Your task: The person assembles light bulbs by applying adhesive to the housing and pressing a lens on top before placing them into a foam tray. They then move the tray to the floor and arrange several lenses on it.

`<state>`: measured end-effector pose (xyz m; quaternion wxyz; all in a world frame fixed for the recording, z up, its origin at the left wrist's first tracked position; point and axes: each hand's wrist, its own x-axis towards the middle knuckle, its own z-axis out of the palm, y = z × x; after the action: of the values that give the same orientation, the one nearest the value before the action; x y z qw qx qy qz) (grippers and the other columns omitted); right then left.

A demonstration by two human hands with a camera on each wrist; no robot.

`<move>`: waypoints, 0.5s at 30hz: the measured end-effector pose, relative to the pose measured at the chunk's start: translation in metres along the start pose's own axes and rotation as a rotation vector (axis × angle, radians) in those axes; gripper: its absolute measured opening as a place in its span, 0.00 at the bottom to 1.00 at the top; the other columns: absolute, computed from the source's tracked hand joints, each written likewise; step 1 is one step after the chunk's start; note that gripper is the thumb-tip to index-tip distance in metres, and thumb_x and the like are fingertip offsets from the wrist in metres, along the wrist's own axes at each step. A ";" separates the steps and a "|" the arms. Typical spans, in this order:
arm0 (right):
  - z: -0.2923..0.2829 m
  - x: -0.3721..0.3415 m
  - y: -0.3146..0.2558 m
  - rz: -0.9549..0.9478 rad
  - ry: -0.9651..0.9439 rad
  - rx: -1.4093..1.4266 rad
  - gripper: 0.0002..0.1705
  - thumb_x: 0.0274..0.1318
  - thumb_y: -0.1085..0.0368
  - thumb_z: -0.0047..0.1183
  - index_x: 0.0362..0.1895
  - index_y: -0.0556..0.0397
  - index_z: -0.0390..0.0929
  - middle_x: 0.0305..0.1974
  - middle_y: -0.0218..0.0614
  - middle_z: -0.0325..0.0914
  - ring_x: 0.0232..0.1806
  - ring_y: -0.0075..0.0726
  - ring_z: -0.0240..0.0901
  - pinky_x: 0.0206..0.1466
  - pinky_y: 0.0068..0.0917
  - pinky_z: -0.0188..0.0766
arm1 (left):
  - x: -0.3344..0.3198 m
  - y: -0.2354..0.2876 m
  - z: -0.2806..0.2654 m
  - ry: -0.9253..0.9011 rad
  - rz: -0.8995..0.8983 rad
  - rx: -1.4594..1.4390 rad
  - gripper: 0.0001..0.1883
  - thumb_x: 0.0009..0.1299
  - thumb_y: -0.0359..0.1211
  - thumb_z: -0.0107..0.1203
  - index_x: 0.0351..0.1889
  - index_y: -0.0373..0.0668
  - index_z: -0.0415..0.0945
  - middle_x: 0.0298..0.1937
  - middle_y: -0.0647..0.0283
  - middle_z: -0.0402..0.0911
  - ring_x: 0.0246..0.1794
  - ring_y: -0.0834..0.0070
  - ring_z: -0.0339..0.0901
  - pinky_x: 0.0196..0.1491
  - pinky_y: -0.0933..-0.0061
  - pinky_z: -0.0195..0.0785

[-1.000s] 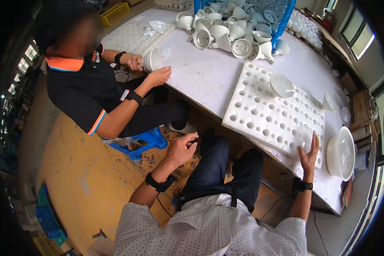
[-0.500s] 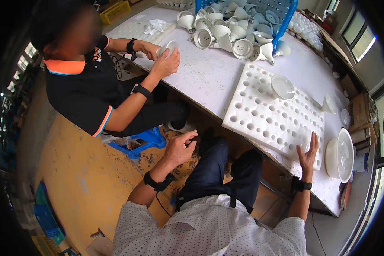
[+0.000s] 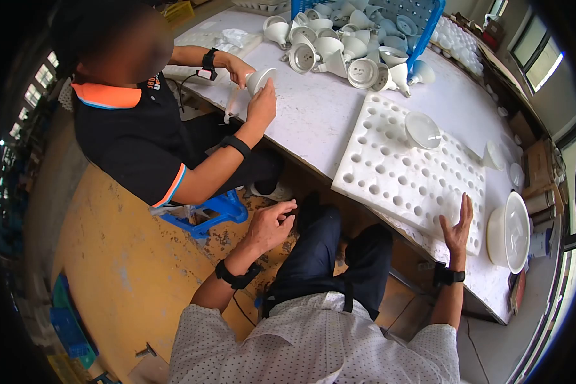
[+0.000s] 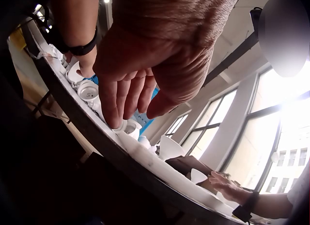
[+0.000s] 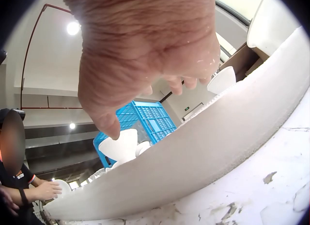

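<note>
My left hand (image 3: 270,227) hangs over the floor beside my knees, fingers loosely bent and holding nothing; the left wrist view shows the same hand (image 4: 150,65) with its fingers pointing down. Over the near right edge of a white foam tray (image 3: 390,163) with round holes is my right hand (image 3: 457,233), fingers spread and empty. Whether it touches the tray is unclear. A white cone-shaped cup (image 3: 422,130) stands on the tray beyond it. In the right wrist view this cup (image 5: 120,145) appears past my thumb, above the tray's thick side (image 5: 193,152).
Many white lamp housings (image 3: 363,73) lie heaped by a blue crate (image 3: 429,29) at the back. A white tub (image 3: 510,232) stands right of the tray, with another cone (image 3: 493,155) behind. On the left, a seated person (image 3: 125,141) holds a lamp housing (image 3: 262,80).
The other person's hands have moved rightward along the table with the lamp housing, which has been turned. My right hand has shifted slightly left; my left hand has barely moved.
</note>
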<state>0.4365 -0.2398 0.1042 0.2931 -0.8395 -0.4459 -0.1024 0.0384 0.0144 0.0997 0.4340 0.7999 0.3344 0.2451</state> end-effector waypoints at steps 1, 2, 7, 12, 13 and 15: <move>0.000 0.000 0.000 0.002 0.001 -0.002 0.48 0.40 0.60 0.62 0.68 0.47 0.53 0.67 0.46 0.50 0.69 0.52 0.44 0.70 0.44 0.44 | 0.000 0.001 0.000 -0.014 -0.018 0.007 0.18 0.62 0.25 0.54 0.51 0.37 0.73 0.45 0.54 0.80 0.40 0.70 0.81 0.41 0.75 0.74; -0.001 -0.001 0.000 0.003 0.000 -0.004 0.49 0.40 0.57 0.62 0.68 0.46 0.53 0.67 0.47 0.50 0.69 0.53 0.44 0.69 0.46 0.47 | -0.001 0.002 0.001 -0.027 -0.037 0.014 0.18 0.62 0.25 0.54 0.51 0.37 0.73 0.45 0.54 0.80 0.39 0.71 0.81 0.41 0.75 0.74; -0.001 -0.003 0.000 0.000 0.008 -0.005 0.50 0.39 0.55 0.63 0.68 0.46 0.53 0.67 0.49 0.50 0.69 0.54 0.44 0.68 0.48 0.49 | -0.004 -0.001 0.008 -0.022 0.029 -0.010 0.17 0.62 0.25 0.54 0.51 0.37 0.73 0.44 0.53 0.81 0.38 0.71 0.81 0.40 0.75 0.74; 0.000 -0.007 0.001 -0.006 0.002 0.006 0.48 0.41 0.58 0.61 0.68 0.49 0.53 0.66 0.49 0.51 0.69 0.52 0.45 0.69 0.45 0.46 | -0.006 0.002 0.009 -0.054 -0.033 -0.016 0.16 0.60 0.26 0.56 0.48 0.38 0.75 0.44 0.54 0.81 0.41 0.66 0.81 0.42 0.72 0.75; 0.001 -0.007 0.002 -0.004 0.002 0.005 0.48 0.41 0.58 0.61 0.68 0.49 0.53 0.66 0.49 0.51 0.69 0.52 0.45 0.69 0.45 0.46 | -0.006 0.001 0.009 -0.048 -0.020 -0.020 0.16 0.60 0.26 0.55 0.48 0.37 0.75 0.44 0.54 0.81 0.41 0.66 0.81 0.41 0.72 0.75; 0.002 -0.007 0.003 0.008 -0.004 0.009 0.49 0.39 0.54 0.62 0.68 0.47 0.54 0.66 0.50 0.50 0.68 0.55 0.46 0.67 0.48 0.50 | -0.007 -0.001 0.010 -0.042 -0.004 -0.024 0.16 0.60 0.26 0.55 0.48 0.37 0.75 0.44 0.54 0.81 0.41 0.65 0.81 0.41 0.72 0.75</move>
<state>0.4349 -0.2455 0.0982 0.2962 -0.8402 -0.4437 -0.0977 0.0411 0.0041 0.0933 0.4511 0.7988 0.3239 0.2315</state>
